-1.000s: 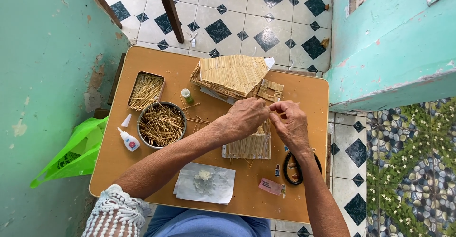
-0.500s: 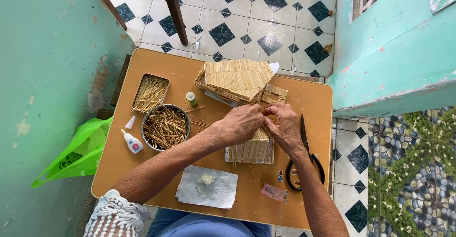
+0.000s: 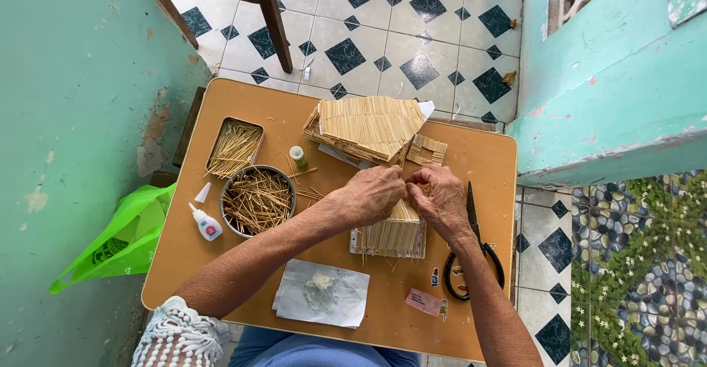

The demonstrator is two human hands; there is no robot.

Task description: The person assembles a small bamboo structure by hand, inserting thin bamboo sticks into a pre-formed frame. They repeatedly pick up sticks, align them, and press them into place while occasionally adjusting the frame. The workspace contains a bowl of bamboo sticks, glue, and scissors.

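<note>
Right now your left hand and right hand meet fingertip to fingertip over the flat panel of glued sticks near the table's middle. Both hands are curled w/ fingers pinched together at the panel's far edge; whatever sits btwn the fingertips is too small to make out, so can't tell if you're gripping a single stick or just pressing on the panel.

The panel lies flat on the orange table, partly hidden under both hands, its near edge toward you. Just beyond your hands sits the bigger stick-built roof piece, w/ a small stick square touching its right side.

Left of your left hand: round metal bowl full of loose sticks, and past it a rectangular tin, also w/ sticks. A small green-capped bottle stands btwn tin and roof piece. Glue bottle lies just left of the bowl.

Right of your right wrist: black scissors, lying flat, blades pointing away from you. Near edge: white paper sheet w/ a blob of glue, and a small pink packet. A green plastic bag hangs off the table's left side.
</note>
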